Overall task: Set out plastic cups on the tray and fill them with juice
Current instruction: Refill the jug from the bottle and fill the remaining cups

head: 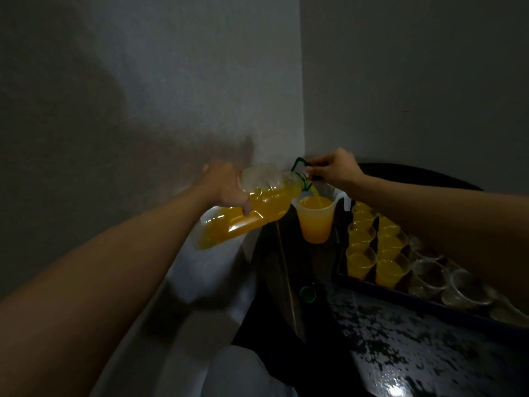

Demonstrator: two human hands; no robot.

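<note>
Right now, your left hand [226, 187] grips the body of the big juice bottle [257, 207], with the thumb curled over its near side. The bottle lies almost flat, and its mouth points toward your right hand [333, 169]. That hand pinches the green handle [297, 163] at the bottle neck with curled fingers.

A thin stream of juice [315, 193] falls from the mouth, just below your right hand, into a translucent jug [316, 222]. The jug is nearly full of orange juice. I cannot tell if it stands on the table [400, 353] or hangs above it.

The tray [380, 290] lies under your right forearm, near the jug but apart from it. The filled cups [360, 262] stand in two rows on the side of the tray nearer your left hand. The empty cups [429, 276] stand beside them, partly hidden by your right arm.

A green cap [307, 294] lies on the table, below the jug and between your two arms. Behind both hands the walls [171, 81] meet in a corner.
</note>
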